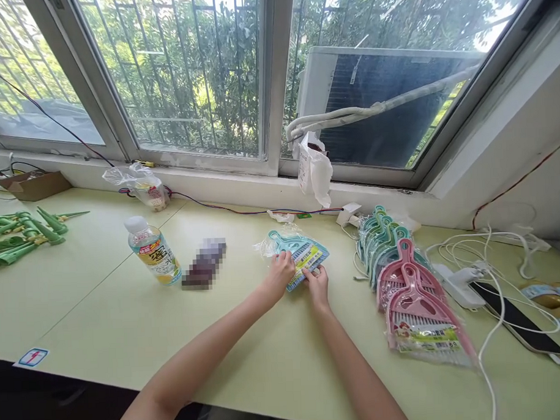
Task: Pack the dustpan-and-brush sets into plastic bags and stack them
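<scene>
A light-blue mini dustpan-and-brush set point(313, 253) with a yellow-green label lies at a slant on the table in front of me, its handle pointing away to the left. Clear plastic wrap bunches around that handle. My left hand point(282, 272) presses curled fingers onto the set's left side. At the lower right edge, my right hand point(317, 283) grips it between thumb and fingers. To the right, wrapped pink dustpan sets point(421, 312) and a row of blue-green sets point(382, 237) overlap one another.
A drink bottle point(155, 251) stands left of my hands, beside a blurred-out dark item point(205, 264). Green plastic parts point(23, 234) lie far left. A power strip point(461, 283), white cables and a phone point(518, 318) occupy the right side. Windows rise behind the table point(211, 347).
</scene>
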